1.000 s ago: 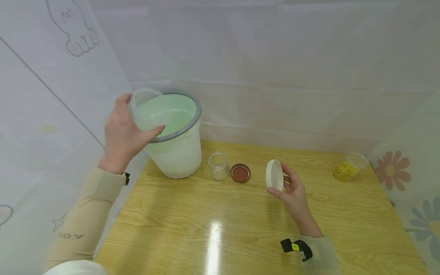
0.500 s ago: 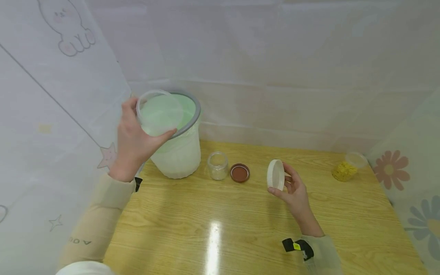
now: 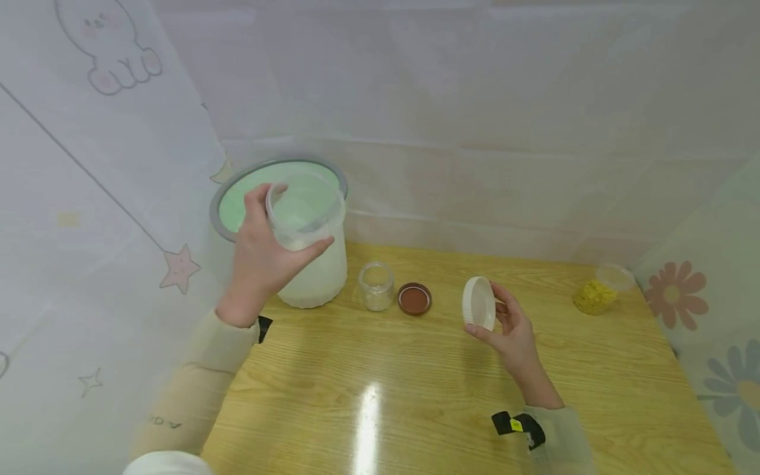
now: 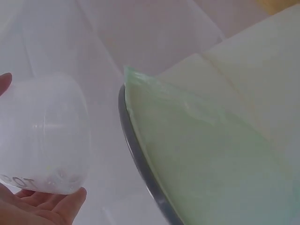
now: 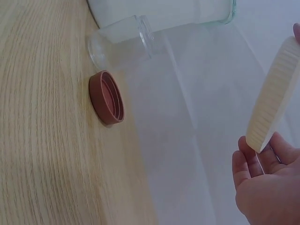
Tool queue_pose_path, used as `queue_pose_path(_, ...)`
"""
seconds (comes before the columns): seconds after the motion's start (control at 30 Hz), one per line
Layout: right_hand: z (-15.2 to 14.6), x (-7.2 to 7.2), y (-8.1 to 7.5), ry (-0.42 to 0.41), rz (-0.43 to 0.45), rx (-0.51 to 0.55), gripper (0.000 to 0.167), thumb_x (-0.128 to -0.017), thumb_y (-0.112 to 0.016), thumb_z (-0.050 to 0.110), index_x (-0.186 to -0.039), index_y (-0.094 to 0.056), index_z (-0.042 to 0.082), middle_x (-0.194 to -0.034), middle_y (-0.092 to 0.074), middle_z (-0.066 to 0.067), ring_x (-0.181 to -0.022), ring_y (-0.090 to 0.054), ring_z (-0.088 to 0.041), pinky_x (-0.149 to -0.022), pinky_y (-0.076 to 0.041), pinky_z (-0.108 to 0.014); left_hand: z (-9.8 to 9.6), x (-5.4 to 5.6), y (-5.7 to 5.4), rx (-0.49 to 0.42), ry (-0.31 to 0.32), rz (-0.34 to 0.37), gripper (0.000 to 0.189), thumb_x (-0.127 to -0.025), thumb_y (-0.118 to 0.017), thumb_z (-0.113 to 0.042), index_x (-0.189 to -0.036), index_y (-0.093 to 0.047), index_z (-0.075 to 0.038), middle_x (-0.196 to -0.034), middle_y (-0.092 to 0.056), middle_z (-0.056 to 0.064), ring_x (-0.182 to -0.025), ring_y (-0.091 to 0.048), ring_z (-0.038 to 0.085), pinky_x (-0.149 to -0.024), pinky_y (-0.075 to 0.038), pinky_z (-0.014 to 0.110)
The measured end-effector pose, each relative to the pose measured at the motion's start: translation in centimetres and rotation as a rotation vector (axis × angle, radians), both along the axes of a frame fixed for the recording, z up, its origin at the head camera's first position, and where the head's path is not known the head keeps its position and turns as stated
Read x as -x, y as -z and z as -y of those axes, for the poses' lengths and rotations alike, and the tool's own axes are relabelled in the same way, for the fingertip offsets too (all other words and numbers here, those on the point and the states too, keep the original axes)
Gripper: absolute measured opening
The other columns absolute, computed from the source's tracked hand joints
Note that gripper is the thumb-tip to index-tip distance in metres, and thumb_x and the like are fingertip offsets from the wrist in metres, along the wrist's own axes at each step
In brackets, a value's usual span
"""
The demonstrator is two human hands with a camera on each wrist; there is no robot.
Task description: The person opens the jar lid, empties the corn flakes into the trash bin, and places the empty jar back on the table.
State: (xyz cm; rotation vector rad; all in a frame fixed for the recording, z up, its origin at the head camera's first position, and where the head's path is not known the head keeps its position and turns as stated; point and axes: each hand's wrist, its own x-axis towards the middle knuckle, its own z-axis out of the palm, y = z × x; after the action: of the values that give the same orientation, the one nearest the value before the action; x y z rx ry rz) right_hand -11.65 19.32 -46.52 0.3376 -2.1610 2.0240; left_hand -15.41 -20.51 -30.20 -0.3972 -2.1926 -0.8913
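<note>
My left hand grips a clear plastic jar by its sides, thumb on one side and fingers on the other. In the head view the jar overlaps the front of the white bin, which has a grey rim and a pale green liner. The left wrist view shows lettering on the jar's wall and the bin's rim beside it. My right hand holds a white ribbed lid on edge above the table, its hollow side turned toward the palm.
Between the bin and my right hand stand a small glass jar and a reddish-brown lid, hollow side up. A clear container with yellow contents lies at the table's far right. White sheets hang behind the wooden table.
My left hand has carried the plastic jar right and toward me, from over the bin's mouth to its front. The right hand and white lid have barely shifted.
</note>
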Motion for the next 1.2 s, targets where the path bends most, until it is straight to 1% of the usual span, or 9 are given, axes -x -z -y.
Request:
queue_pose_path(0.1,-0.2,0.3,-0.1,0.003,-0.015,-0.024,0.084,-0.079,-0.077,-0.016,-0.153,-0.038,-0.002,-0.147,-0.041,-0.019,-0.117,-0.044,-0.028,-0.100,-0.037,-0.021,-0.6,0.2,0.5,-0.006,0.014,0.040,0.098,-0.066,-0.095,-0.041,-0.139,-0.041,-0.006,-0.136,-0.050,0.008,-0.122,-0.054,0.029,-0.100,-0.045,0.047)
queue_pose_path(0.2,-0.4,0.6,-0.2,0.012,-0.023,-0.050,0.085,-0.079,-0.077,-0.016,-0.153,-0.038,-0.002,-0.148,-0.041,-0.020,-0.119,-0.044,-0.028,-0.100,-0.037,-0.020,-1.2,0.5,1.1,-0.001,0.035,0.027,0.097,-0.065,-0.095,-0.043,-0.138,-0.045,-0.004,-0.135,-0.051,0.010,-0.124,-0.052,0.028,-0.102,-0.043,0.045)
queue_pose_path(0.27,-0.5,0.7,-0.1,0.020,-0.032,-0.067,0.086,-0.079,-0.078,-0.015,-0.153,-0.037,-0.002,-0.148,-0.041,-0.020,-0.119,-0.043,-0.028,-0.100,-0.037,-0.019,-1.7,0.6,1.7,0.004,0.049,0.007,0.096,-0.064,-0.095,-0.043,-0.137,-0.047,-0.002,-0.133,-0.053,0.013,-0.123,-0.052,0.030,-0.101,-0.043,0.045)
queue_pose_path(0.33,-0.7,0.8,0.0,0.030,-0.037,-0.086,0.086,-0.078,-0.079,-0.014,-0.153,-0.038,-0.002,-0.146,-0.043,-0.020,-0.119,-0.042,-0.028,-0.099,-0.037,-0.019,-2.2,0.6,2.2,0.000,0.067,0.009,0.096,-0.063,-0.095,-0.041,-0.136,-0.048,-0.001,-0.130,-0.054,0.015,-0.121,-0.052,0.031,-0.099,-0.044,0.046)
queue_pose_path(0.57,-1.2,1.0,0.2,0.078,-0.018,-0.204,0.089,-0.077,-0.086,-0.004,-0.153,-0.041,0.002,-0.141,-0.047,-0.017,-0.113,-0.041,-0.027,-0.090,-0.037,-0.026,-3.9,0.5,4.0,-0.031,0.094,0.116,0.097,-0.063,-0.096,-0.042,-0.137,-0.048,-0.003,-0.130,-0.053,0.015,-0.117,-0.051,0.031,-0.094,-0.045,0.050)
queue_pose_path(0.8,-1.9,0.9,0.4,0.106,0.063,-0.280,0.092,-0.078,-0.089,0.008,-0.155,-0.039,0.007,-0.135,-0.047,-0.016,-0.112,-0.042,-0.026,-0.087,-0.039,-0.038,-5.1,0.8,6.2,-0.012,0.111,0.184,0.101,-0.063,-0.095,-0.048,-0.140,-0.046,-0.006,-0.134,-0.050,0.011,-0.119,-0.049,0.028,-0.094,-0.048,0.049)
queue_pose_path(0.97,-2.6,0.9,0.8,0.130,0.078,-0.330,0.096,-0.077,-0.091,0.012,-0.156,-0.037,0.006,-0.136,-0.045,-0.018,-0.113,-0.041,-0.028,-0.086,-0.040,-0.042,-6.0,0.6,7.6,-0.004,0.117,0.240,0.105,-0.062,-0.095,-0.051,-0.142,-0.045,-0.005,-0.130,-0.052,0.011,-0.115,-0.051,0.029,-0.092,-0.049,0.049)
queue_pose_path(1.1,-3.1,1.2,1.4,0.136,0.077,-0.345,0.098,-0.076,-0.091,0.012,-0.156,-0.035,0.006,-0.138,-0.044,-0.019,-0.115,-0.039,-0.029,-0.087,-0.038,-0.046,-6.7,0.5,8.6,-0.021,0.131,0.283,0.105,-0.061,-0.096,-0.046,-0.143,-0.043,-0.006,-0.129,-0.052,0.012,-0.115,-0.050,0.027,-0.091,-0.050,0.050)
queue_pose_path(1.2,-3.4,1.4,1.9,0.142,0.083,-0.363,0.098,-0.077,-0.091,0.011,-0.157,-0.034,0.005,-0.139,-0.044,-0.020,-0.115,-0.039,-0.030,-0.086,-0.038,-0.046,-7.4,0.5,9.3,-0.037,0.156,0.304,0.103,-0.060,-0.098,-0.039,-0.141,-0.044,-0.007,-0.127,-0.052,0.012,-0.113,-0.049,0.026,-0.090,-0.050,0.050)
